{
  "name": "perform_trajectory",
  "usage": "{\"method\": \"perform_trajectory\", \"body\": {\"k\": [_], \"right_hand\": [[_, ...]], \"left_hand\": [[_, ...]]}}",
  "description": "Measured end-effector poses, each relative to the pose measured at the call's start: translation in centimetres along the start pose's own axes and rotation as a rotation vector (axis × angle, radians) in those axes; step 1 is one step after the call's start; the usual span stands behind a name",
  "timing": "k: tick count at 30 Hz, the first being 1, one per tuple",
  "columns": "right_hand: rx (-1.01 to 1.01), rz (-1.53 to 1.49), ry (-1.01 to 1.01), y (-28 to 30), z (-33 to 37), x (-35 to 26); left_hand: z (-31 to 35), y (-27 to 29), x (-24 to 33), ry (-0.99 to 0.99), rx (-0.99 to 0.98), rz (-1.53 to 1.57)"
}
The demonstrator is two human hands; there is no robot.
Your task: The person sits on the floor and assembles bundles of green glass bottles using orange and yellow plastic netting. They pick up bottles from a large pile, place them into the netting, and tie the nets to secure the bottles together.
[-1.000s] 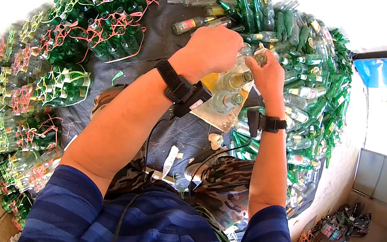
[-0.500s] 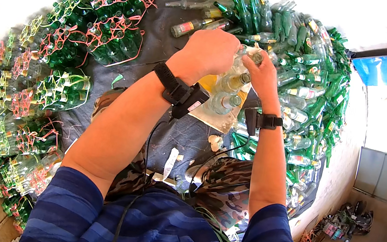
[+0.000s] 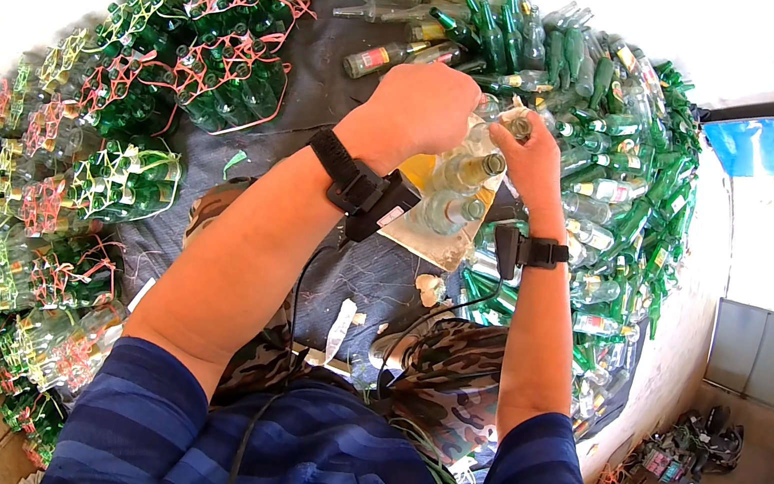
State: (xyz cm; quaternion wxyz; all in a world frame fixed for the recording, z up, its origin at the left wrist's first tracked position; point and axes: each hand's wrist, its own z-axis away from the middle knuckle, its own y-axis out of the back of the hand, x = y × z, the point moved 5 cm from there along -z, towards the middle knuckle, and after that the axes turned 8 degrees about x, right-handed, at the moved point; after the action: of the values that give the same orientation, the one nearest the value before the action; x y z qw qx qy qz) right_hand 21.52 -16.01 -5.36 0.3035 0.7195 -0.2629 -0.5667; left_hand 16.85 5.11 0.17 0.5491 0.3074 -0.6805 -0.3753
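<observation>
Centrally, the right hand (image 3: 534,159) touches a clear bottle (image 3: 521,128), contents unclear.

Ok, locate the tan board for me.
In the head view, the tan board shows just right of centre under the clear bottles, its near edge lower in the picture than the left hand and right hand.

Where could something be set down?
Dark grey cloth lies bare between pink-strapped green glass bottles and the left hand. Crowded: the heap of green and clear glass bottles at right, and colourless glass bottles beside the right hand.
</observation>
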Motion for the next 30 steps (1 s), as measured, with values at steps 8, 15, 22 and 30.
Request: {"method": "perform_trajectory", "body": {"k": [8, 15, 22, 30], "right_hand": [[-0.003, -0.091, -0.031, -0.5, 0.0, 0.4], [-0.053, -0.100, -0.039, 0.0, 0.0, 0.1], [-0.061, -0.193, -0.060, 3.0, 0.2, 2.5], [0.241, -0.237, -0.373, 11.4, 3.0, 11.3]], "left_hand": [[0.0, -0.4, 0.0, -0.010, 0.003, -0.006], [0.0, 0.0, 0.2, -0.011, 0.005, 0.007], [-0.1, 0.4, 0.2, -0.008, 0.004, 0.001], [-0.4, 0.4, 0.2, 0.013, 0.014, 0.046]]}}
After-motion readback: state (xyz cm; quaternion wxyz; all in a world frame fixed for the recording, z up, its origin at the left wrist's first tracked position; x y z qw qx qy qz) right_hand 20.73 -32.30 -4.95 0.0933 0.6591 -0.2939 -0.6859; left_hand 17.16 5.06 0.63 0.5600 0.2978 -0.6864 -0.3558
